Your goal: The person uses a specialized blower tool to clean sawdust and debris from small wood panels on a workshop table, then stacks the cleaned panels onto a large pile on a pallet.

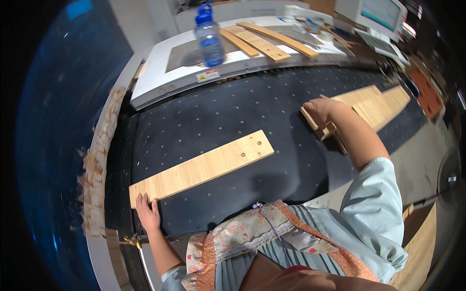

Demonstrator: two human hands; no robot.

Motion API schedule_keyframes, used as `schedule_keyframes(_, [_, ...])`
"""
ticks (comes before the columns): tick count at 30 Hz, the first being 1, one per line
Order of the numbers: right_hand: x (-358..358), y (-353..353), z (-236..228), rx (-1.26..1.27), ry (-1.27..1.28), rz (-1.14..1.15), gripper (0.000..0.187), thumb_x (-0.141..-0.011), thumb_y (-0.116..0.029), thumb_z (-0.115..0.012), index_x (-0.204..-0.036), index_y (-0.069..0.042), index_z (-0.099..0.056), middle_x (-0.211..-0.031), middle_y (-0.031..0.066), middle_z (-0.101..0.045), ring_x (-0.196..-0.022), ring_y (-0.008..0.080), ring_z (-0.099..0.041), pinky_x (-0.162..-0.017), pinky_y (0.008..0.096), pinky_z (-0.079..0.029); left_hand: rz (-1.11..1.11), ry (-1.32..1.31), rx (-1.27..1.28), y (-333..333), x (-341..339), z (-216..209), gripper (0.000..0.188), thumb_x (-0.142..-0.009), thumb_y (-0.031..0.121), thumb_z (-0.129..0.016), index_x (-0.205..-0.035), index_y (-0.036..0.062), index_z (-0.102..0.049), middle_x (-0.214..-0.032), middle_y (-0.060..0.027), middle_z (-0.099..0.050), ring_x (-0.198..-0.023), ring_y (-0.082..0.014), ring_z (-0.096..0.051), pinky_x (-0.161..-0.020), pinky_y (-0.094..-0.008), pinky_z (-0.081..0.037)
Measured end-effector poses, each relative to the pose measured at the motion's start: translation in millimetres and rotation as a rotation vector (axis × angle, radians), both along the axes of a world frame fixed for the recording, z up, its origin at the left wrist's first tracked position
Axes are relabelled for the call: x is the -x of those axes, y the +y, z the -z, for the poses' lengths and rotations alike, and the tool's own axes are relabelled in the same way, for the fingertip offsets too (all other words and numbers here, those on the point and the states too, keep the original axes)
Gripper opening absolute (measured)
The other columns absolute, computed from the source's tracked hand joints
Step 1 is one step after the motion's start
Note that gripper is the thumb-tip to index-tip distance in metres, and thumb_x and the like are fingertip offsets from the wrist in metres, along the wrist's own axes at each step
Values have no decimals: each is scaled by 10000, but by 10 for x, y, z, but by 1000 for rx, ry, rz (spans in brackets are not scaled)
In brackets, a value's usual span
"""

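Note:
A pale wooden board (199, 167) with several holes near its far right end lies slantwise on the black machine bed. My left hand (147, 213) rests at its near left end, fingers laid out on the board's edge and thumb apart. On the right, a stack of similar boards (381, 109) lies on the bed, its pieces unevenly lined up. My right hand (321, 110) is bent over the left end of this stack, closed around a board end there. My forearm covers part of the stack, and some right fingertips are hidden.
Beyond the bed, a white machine top (150, 77) carries a blue water bottle (211, 46) and three wooden strips (257, 42). A monitor (376, 14) and keyboard (376, 42) stand at the back right. Along the left runs a ragged-edged pale rail (97, 179).

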State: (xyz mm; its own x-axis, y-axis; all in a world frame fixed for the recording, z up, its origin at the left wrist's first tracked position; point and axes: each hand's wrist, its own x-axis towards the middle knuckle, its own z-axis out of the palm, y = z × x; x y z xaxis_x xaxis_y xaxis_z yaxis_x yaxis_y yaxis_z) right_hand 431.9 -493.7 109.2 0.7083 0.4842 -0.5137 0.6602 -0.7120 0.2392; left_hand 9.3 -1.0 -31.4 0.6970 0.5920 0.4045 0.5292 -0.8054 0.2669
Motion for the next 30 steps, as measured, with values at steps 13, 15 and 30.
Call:
schedule_keyframes(13, [194, 3559, 604, -610, 59, -227, 842, -608, -397, -759, -1309, -84, -414, -1252, 141, -522, -1166, 322, -484, -975, 470, -374, -29, -54, -48, -47, -2, -136, 398, -795, 246, -647, -1127, 42, -567, -1250, -183, -499, -1206, -358, -425, -1009, -440, -318])
schedule_keyframes(15, [240, 3854, 713, -823, 24, -348, 821, -655, -435, -739, -1326, -100, -405, -1324, 144, -460, -1255, 317, -396, -1004, 483, -337, -26, -59, -28, -48, 22, -170, 397, -800, 249, -638, -1133, 45, -567, -1262, -183, -488, -1209, -365, -419, -1011, -459, -309])
schedule_keyframes(30, [-571, 2591, 1293, -903, -210, -167, 496, -820, -320, -634, -1271, -158, -508, -1362, 76, -442, -1294, 273, -358, -1012, 565, -266, -19, 94, 84, -73, 0, -254, 511, -793, 334, -625, -1192, 45, -489, -1322, -198, -397, -1276, -388, -308, -1031, -549, -232])
